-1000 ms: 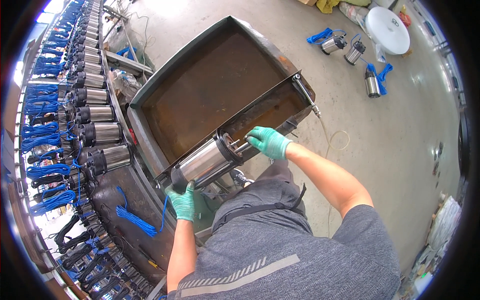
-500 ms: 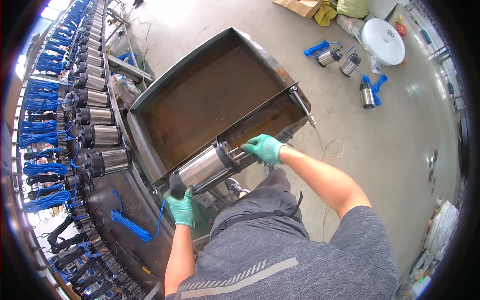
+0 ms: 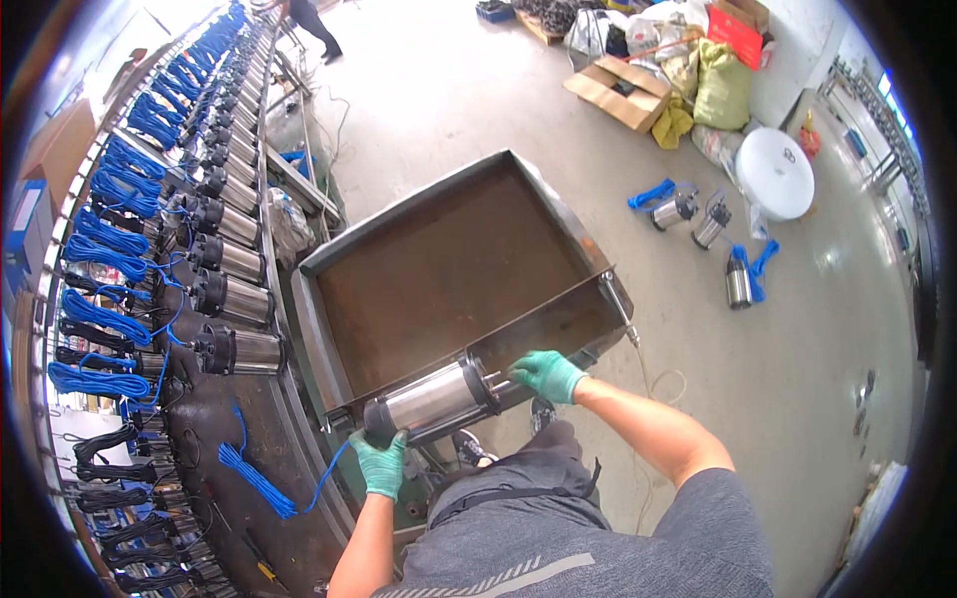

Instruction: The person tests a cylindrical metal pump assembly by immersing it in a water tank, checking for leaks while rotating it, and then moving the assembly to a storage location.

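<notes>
A shiny steel submersible pump [image 3: 427, 401] with black end caps lies on its side along the near rim of a metal tank. My left hand [image 3: 381, 464], in a green glove, is closed around its black left end. From beside that end a blue cable runs to a coiled blue bundle [image 3: 257, 480] on the bench. My right hand [image 3: 548, 376], gloved too, is closed with its fingertips close to the short rod sticking out of the pump's right end. What those fingers grip is too small to make out.
The tank [image 3: 321, 334] holds brown liquid. An air tool [image 3: 618, 309] with a thin hose rests at its right corner. More pumps [image 3: 239, 349] with blue cables line the bench on the left. Several pumps [image 3: 738, 284] stand on the floor at right, near a white round lid [image 3: 776, 171].
The view has tilted up, so the tank and pump sit lower and more of the far floor shows. Both hands keep their places at the pump.
</notes>
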Demonstrator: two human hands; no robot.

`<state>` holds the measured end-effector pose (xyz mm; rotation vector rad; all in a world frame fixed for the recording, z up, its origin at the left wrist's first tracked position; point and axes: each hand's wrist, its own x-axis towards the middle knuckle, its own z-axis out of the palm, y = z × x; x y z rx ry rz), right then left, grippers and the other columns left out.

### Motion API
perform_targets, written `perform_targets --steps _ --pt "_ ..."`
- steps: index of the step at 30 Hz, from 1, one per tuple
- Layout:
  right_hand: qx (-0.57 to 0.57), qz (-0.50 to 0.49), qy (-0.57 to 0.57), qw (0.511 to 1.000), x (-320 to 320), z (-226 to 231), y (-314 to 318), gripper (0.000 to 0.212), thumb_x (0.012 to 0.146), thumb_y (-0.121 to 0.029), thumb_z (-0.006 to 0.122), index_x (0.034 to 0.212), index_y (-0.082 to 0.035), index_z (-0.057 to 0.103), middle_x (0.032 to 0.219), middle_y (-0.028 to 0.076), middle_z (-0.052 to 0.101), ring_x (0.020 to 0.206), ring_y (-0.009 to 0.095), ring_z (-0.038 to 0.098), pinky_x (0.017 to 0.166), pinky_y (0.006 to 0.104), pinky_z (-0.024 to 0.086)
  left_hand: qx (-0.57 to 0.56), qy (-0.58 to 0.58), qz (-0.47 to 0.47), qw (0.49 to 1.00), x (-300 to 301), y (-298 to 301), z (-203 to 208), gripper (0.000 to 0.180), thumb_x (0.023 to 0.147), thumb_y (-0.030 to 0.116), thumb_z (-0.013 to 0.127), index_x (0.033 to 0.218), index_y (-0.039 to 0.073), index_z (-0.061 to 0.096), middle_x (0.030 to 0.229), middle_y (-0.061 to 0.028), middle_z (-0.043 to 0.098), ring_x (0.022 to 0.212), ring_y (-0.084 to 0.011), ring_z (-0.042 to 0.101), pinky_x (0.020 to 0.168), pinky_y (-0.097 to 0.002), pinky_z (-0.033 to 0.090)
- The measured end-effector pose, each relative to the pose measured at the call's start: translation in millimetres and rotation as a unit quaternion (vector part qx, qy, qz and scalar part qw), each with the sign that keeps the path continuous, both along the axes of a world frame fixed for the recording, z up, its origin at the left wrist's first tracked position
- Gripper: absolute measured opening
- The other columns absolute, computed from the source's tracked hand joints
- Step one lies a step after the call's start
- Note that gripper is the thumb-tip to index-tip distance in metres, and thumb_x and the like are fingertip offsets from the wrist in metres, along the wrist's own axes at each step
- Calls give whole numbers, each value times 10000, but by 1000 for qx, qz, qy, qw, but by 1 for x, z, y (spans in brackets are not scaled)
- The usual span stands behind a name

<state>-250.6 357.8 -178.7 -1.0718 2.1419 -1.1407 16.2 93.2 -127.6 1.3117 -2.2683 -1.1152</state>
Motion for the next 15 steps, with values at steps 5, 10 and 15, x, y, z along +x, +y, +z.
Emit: perform_targets --steps 5,10,15 --pt "131 -104 -319 933 6 9 -31 523 1001 -467 517 833 3 675 675 73 617 614 189 556 622 388 478 57 18 53 997 13 -6 -13 701 726 184 897 1208 29 413 1095 -124 590 989 -231 578 907 -374 485" --pt "165 -54 -46 984 6 42 -5 627 893 -562 628 1244 -43 608 1081 234 694 1074 401 649 920 447 518 -4 21 14 1000 -2 2 -12 744 696 214 922 1202 21 411 1047 -124 616 925 -238 600 867 -371 508" --pt "190 83 261 943 16 40 -2 440 810 -277 723 1177 -78 584 1014 161 647 930 305 684 789 447 559 32 46 15 998 2 0 -11 761 691 199 928 1214 38 399 1089 -134 579 961 -244 571 893 -377 492"
